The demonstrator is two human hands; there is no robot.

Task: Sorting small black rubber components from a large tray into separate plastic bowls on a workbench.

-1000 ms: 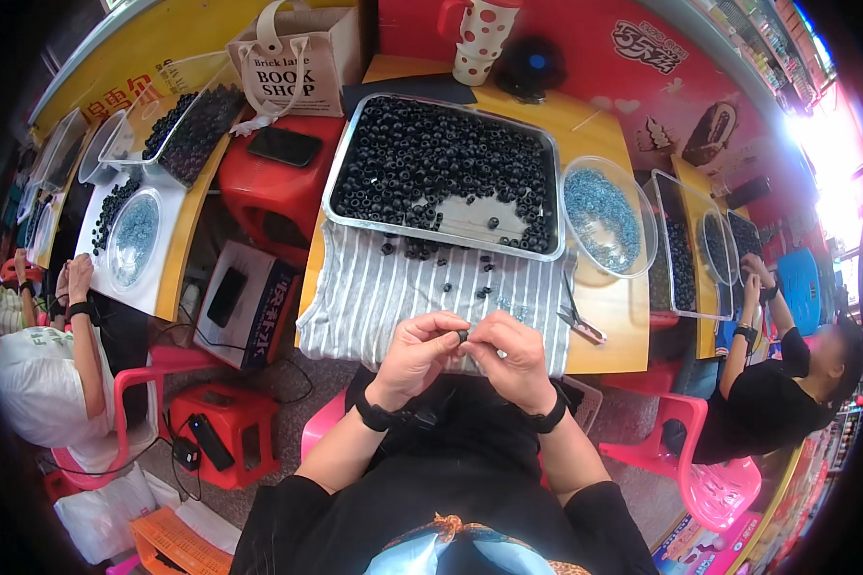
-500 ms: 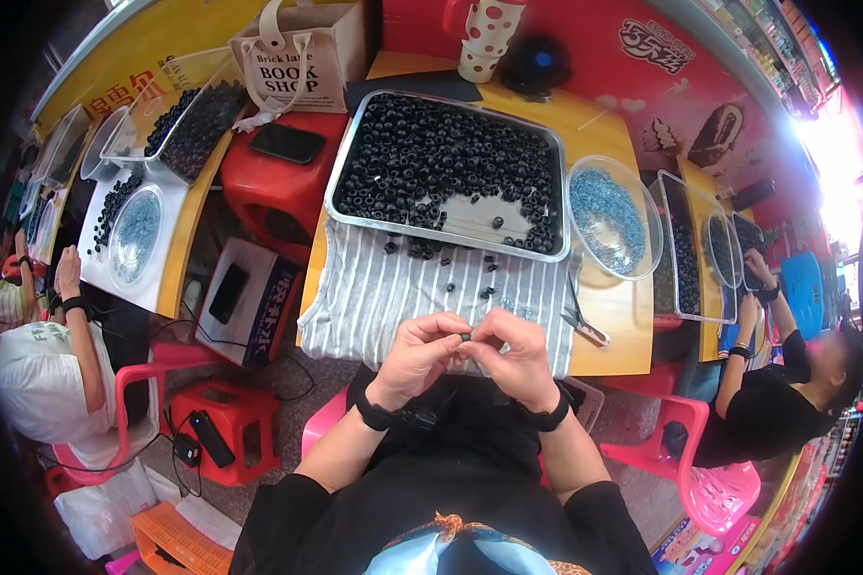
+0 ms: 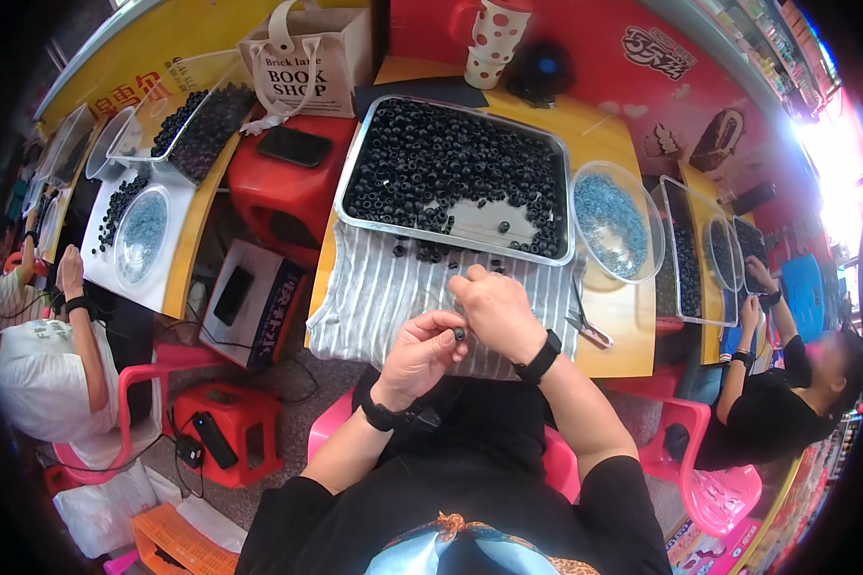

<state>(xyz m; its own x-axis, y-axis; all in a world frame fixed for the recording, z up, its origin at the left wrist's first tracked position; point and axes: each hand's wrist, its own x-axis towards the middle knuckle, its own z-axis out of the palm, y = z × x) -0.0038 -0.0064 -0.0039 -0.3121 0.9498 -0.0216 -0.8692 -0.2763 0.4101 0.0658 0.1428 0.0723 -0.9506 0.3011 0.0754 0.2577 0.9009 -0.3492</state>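
Note:
My left hand [image 3: 418, 356] is closed over the front edge of the striped cloth [image 3: 369, 297], pinching a small round black bead [image 3: 459, 334] between thumb and fingertips. Just above and right of it, my right hand [image 3: 497, 305] reaches over the cloth with curled fingers. Its fingertips are pressed together near a few loose black beads; what they hold, if anything, is too small to make out. Behind the cloth stands a metal-rimmed tray [image 3: 451, 239] heaped with black beads. To its right is a round clear bowl [image 3: 658, 240] of small light-blue transparent pieces.
Small scissors [image 3: 594, 332] lie right of the cloth. A dotted cup [image 3: 494, 48] and a dark round device [image 3: 541, 69] stand behind the tray. A phone [image 3: 295, 146] rests on a red stool to the left. People sit working at tables on both sides.
My right hand has parted from my left and moved forward over the cloth toward the loose beads. The left hand keeps the black bead, now more visible. The whole view has shifted slightly.

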